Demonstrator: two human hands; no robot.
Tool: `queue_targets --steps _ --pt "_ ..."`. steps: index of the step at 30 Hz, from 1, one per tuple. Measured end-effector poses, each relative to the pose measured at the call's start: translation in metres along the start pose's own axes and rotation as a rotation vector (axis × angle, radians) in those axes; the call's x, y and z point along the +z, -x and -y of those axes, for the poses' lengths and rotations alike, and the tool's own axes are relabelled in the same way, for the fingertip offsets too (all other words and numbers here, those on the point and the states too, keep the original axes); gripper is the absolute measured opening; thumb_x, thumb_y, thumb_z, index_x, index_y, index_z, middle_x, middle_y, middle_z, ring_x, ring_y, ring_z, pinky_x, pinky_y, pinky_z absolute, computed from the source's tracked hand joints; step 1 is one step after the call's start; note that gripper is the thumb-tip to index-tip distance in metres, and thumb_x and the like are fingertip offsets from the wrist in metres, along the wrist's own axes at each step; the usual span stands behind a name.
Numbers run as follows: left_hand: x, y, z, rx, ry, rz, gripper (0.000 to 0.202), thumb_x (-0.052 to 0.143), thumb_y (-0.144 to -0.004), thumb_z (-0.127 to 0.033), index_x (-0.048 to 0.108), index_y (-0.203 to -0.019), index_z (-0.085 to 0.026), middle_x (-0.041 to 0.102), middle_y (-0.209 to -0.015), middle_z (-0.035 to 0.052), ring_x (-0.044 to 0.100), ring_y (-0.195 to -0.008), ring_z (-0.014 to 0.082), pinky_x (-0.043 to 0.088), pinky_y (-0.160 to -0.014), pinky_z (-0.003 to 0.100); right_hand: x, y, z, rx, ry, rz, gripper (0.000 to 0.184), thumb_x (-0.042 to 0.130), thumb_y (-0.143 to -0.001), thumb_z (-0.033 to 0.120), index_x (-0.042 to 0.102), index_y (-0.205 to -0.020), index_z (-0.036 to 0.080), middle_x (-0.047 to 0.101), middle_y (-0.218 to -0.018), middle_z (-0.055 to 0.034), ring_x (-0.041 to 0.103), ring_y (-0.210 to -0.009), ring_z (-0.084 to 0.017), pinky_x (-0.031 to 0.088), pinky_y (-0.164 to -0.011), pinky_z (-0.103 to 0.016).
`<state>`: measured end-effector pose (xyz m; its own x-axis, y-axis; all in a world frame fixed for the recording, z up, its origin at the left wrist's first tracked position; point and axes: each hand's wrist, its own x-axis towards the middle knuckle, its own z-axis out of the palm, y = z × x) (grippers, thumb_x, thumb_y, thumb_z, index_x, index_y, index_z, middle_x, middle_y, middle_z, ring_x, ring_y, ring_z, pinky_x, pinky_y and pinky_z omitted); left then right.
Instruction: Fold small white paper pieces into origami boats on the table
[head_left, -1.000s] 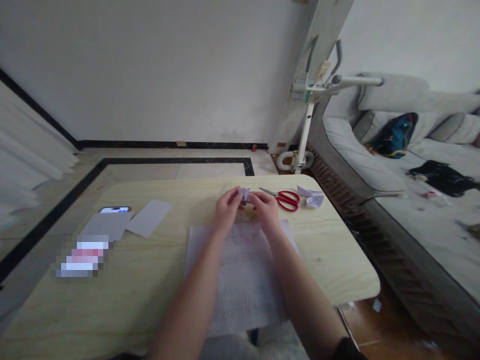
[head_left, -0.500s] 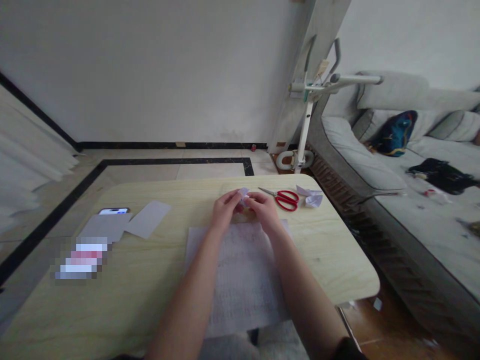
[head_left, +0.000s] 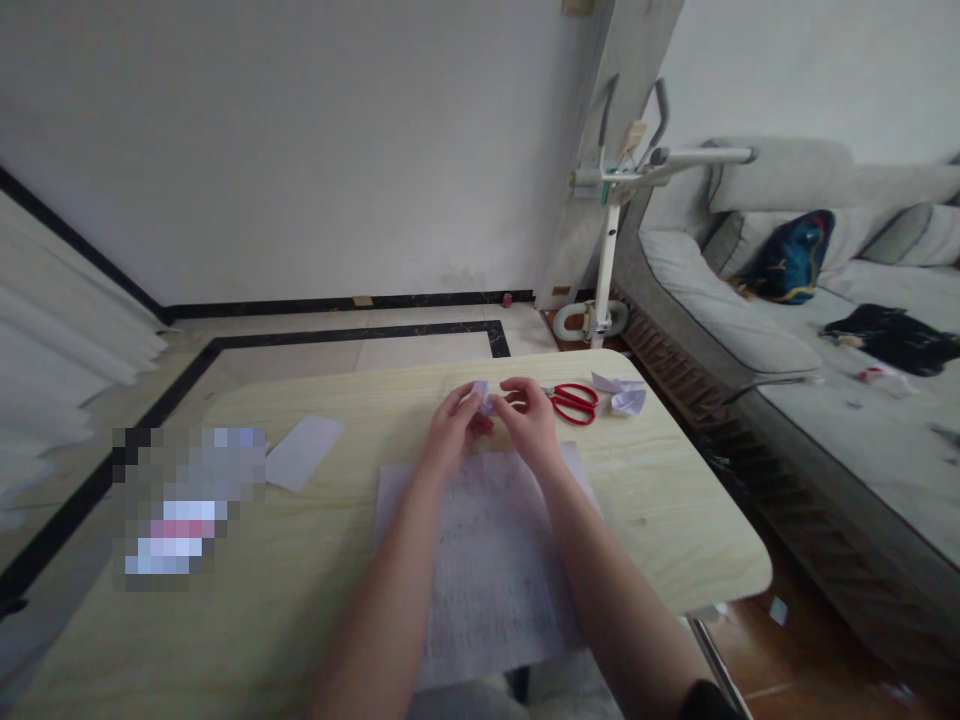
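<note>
Above the far middle of the table, my left hand (head_left: 451,428) pinches a small folded piece of white paper (head_left: 481,392) upright between thumb and fingers. My right hand (head_left: 529,415) meets the paper's right side with its curled fingertips, its upper finger lifted a little away. Something red shows under the fingers, too hidden to name. Red-handled scissors (head_left: 574,402) lie just right of my right hand, which covers their blades. Beyond them rests a folded white paper shape (head_left: 628,400). A large printed sheet (head_left: 495,560) is spread beneath my forearms.
The light wooden table (head_left: 675,520) has rounded corners. At its left lie a blank white paper (head_left: 306,452) and a pixelated patch. Past the table stand a white exercise machine (head_left: 609,250) and a grey sofa (head_left: 735,310) with a dark blue cushion (head_left: 795,255).
My right hand's fingers have spread and shifted slightly right, over the scissors' blades. The folded paper stays in my left hand. The view has turned slightly.
</note>
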<state>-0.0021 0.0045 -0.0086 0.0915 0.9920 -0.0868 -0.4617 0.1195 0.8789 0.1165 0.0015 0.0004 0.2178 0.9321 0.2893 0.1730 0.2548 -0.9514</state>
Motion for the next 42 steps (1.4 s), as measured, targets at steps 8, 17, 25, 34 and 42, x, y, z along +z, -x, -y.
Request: queue_targets --steps 8,17,25,34,42 --pt "-0.0024 -0.0031 0.003 0.018 0.064 -0.044 0.05 0.068 -0.071 -0.045 0.057 -0.111 -0.018 0.064 -0.09 0.0035 0.059 -0.068 0.0095 0.047 -0.06 0.022 0.0018 0.0074 0.0076 -0.34 0.263 0.171 0.022 0.059 -0.075 0.019 0.065 -0.096 0.021 0.064 -0.098 -0.0062 0.057 -0.094 -0.02 0.045 -0.087 -0.035" --pt "-0.0028 -0.0025 0.0048 0.053 0.108 -0.025 0.041 0.074 -0.066 -0.04 0.057 -0.096 -0.017 0.063 -0.086 0.002 0.061 -0.073 0.0122 0.048 -0.062 0.023 0.0009 0.0052 0.0009 -0.388 0.315 0.167 0.021 0.06 -0.076 0.018 0.063 -0.097 0.019 0.063 -0.094 -0.0065 0.057 -0.09 -0.02 0.046 -0.083 -0.034" --pt "-0.0053 -0.0023 0.0023 0.031 0.048 -0.07 0.036 0.073 -0.064 -0.042 0.059 -0.084 -0.015 0.061 -0.073 0.0003 0.058 -0.064 0.0105 0.045 -0.057 0.021 0.0003 0.0082 0.0073 -0.361 0.307 0.207 0.022 0.058 -0.08 0.022 0.065 -0.101 0.02 0.065 -0.09 -0.0059 0.058 -0.086 -0.019 0.047 -0.08 -0.033" --pt "-0.0074 -0.0044 0.0063 0.049 0.09 -0.076 0.035 0.075 -0.064 -0.038 0.058 -0.083 -0.013 0.061 -0.076 0.0005 0.059 -0.068 0.0099 0.045 -0.061 0.021 0.0008 0.0087 0.0068 -0.396 0.349 0.194 0.023 0.058 -0.081 0.025 0.066 -0.101 0.02 0.065 -0.092 -0.0068 0.058 -0.09 -0.02 0.046 -0.083 -0.035" --pt "-0.0083 -0.0041 0.0006 0.032 0.127 -0.024 0.035 0.075 -0.064 -0.034 0.06 -0.089 -0.014 0.063 -0.085 0.0032 0.06 -0.074 0.0117 0.046 -0.064 0.022 0.0005 0.0074 0.0065 -0.403 0.254 0.176 0.031 0.06 -0.078 0.02 0.06 -0.109 0.022 0.06 -0.107 -0.0075 0.057 -0.097 -0.019 0.047 -0.085 -0.034"
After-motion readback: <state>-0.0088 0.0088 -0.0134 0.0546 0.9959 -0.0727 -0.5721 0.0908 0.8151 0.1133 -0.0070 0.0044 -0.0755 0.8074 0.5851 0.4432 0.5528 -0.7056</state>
